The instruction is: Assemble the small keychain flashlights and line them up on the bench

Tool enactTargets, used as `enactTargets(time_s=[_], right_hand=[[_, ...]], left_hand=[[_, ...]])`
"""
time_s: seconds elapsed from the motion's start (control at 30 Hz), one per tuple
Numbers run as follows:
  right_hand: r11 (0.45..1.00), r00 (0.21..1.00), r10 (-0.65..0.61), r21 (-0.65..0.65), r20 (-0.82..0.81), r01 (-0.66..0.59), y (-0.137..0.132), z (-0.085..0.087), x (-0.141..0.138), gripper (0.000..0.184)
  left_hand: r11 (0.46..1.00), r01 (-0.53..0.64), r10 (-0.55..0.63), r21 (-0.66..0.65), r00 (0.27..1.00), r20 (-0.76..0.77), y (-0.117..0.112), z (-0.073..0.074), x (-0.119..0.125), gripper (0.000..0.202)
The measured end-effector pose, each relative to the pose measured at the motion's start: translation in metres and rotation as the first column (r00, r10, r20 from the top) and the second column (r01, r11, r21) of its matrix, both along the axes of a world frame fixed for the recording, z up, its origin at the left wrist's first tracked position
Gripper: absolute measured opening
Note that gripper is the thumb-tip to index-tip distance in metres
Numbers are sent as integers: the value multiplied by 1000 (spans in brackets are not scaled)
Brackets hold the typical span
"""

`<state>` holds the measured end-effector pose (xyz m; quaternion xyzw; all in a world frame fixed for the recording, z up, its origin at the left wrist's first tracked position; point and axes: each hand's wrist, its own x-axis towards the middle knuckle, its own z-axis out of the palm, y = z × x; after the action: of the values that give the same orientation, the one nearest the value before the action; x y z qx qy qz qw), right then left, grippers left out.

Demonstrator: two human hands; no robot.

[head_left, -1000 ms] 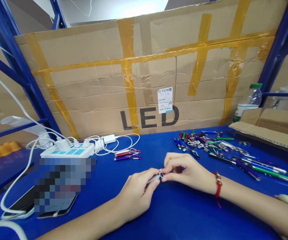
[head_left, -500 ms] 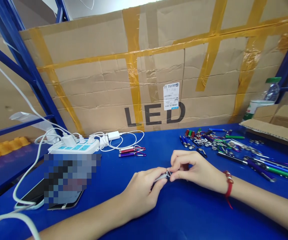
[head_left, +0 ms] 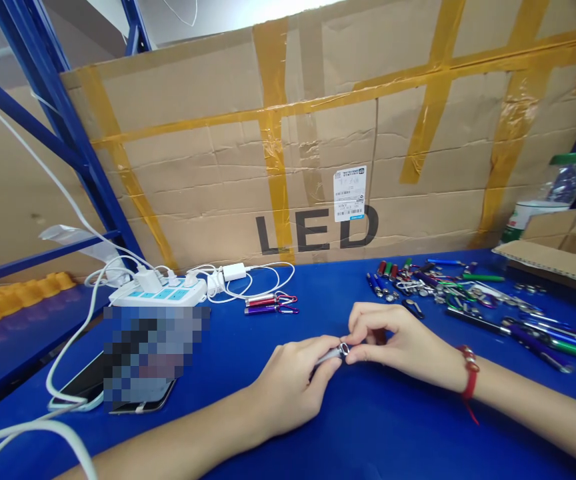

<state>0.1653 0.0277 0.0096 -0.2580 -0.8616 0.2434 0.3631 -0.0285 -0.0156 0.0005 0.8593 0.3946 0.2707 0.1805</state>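
Note:
My left hand (head_left: 293, 380) is closed around a small silver flashlight tube (head_left: 329, 356), most of it hidden in my fingers. The tube's round open end points to the right. At that end, the thumb and forefinger of my right hand (head_left: 401, 340) pinch the rim; whether a tiny part sits between them I cannot make out. A red cord bracelet (head_left: 469, 373) circles my right wrist. Beyond my hands lie a red mini flashlight (head_left: 263, 303) and a purple mini flashlight (head_left: 262, 310), each with a carabiner clip.
To the right spreads a pile of flashlight parts (head_left: 433, 285), with longer pens or tubes (head_left: 538, 343) nearer me. A cardboard box (head_left: 543, 257) and a bottle (head_left: 533, 217) stand behind. On the left are a power strip (head_left: 168, 293), white cables (head_left: 53, 367) and phones (head_left: 143, 403). A large carton (head_left: 208, 173) backs the blue table.
The whole view has shifted slightly, so everything appears a little farther right. Both hands keep their hold at the tube's end, with the open rim now turned a bit more toward me.

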Motion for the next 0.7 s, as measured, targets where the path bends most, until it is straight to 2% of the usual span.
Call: enactTargets(time_s=[0.33,0.7], right_hand=[[1000,1000,13,20,-4,-13,-1,0,0,26],[1000,1000,13,-24,8,-13,-1,1,0,26]], left_hand=[[1000,5,-5,12,1000,1,0,-1,-1,24],[1000,2,-2,-2,1000,1,0,-1,0,23]])
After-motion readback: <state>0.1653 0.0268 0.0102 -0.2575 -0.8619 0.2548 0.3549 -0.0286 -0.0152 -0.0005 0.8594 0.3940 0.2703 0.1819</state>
